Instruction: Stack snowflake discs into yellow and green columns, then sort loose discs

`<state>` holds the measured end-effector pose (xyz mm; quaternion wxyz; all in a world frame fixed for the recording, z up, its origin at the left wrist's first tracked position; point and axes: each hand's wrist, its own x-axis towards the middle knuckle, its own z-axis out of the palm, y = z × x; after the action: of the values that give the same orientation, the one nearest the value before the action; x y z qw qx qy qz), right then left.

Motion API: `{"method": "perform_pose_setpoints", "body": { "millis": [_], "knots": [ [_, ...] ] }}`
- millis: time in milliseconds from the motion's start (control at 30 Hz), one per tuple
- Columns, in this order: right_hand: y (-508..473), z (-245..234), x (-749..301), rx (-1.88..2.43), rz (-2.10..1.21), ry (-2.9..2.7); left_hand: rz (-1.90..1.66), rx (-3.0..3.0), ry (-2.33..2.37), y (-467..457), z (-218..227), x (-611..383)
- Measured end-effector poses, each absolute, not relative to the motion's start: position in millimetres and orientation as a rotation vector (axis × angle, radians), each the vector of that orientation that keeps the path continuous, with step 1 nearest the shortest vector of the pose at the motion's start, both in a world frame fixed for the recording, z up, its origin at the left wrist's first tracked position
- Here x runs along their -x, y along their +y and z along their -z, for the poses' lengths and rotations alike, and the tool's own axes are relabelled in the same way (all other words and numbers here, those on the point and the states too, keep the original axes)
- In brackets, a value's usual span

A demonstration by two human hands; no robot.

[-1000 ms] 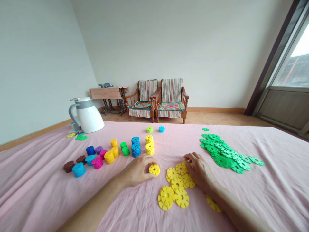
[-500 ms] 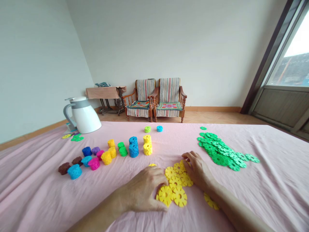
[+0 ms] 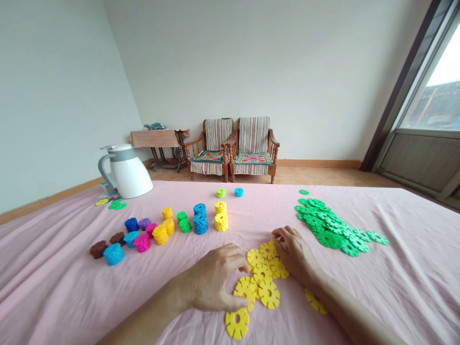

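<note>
Several flat, notched yellow flower discs (image 3: 269,293) lie in a loose, overlapping pile on the pink cloth, between my two hands. My left hand (image 3: 215,278) is on the pile's left side, thumb and fingers apart. Its thumb rests at a yellow disc, and a single yellow disc (image 3: 237,324) lies just below it. My right hand (image 3: 298,254) curves along the upper right of the pile, fingertips touching discs there and partly covering them. Another yellow disc (image 3: 316,302) is partly hidden by my right forearm.
Green discs (image 3: 330,230) form a spread pile at the right. Beyond my left hand stand short stacks in several colours, including yellow stacks (image 3: 221,221), blue stacks (image 3: 200,223) and pink stacks (image 3: 143,243). A white jug (image 3: 131,175) stands at the far left.
A yellow disc now shows below my left thumb. The disc that peeked out beyond my left hand is no longer visible there. My right hand has barely moved.
</note>
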<state>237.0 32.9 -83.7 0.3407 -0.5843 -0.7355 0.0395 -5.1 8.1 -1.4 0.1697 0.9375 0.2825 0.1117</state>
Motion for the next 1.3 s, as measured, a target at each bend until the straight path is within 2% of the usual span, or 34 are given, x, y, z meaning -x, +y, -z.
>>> {"method": "perform_pose_setpoints", "body": {
  "millis": [200, 400, 767, 933, 1300],
  "knots": [
    [32.5, 83.5, -237.0, 1.514, -0.085, -1.907, -0.081, -2.678, 0.709, 3.3, -2.3, 14.2],
    [32.8, 83.6, -236.9, 1.514, -0.091, -1.909, -0.041, -2.723, 0.722, -6.0, 2.1, 5.3],
    [33.3, 85.0, -237.7, 1.511, -0.104, -1.905, -0.346, -2.61, 0.862, 1.9, 1.0, 6.6],
    [34.4, 87.1, -238.5, 1.505, -0.107, -1.903, -0.531, -2.566, 1.067, 27.5, -3.8, 23.2],
    [33.9, 86.0, -237.7, 1.502, -0.098, -1.915, -0.563, -2.565, 1.122, 42.5, 16.1, 27.7]
  ]
}}
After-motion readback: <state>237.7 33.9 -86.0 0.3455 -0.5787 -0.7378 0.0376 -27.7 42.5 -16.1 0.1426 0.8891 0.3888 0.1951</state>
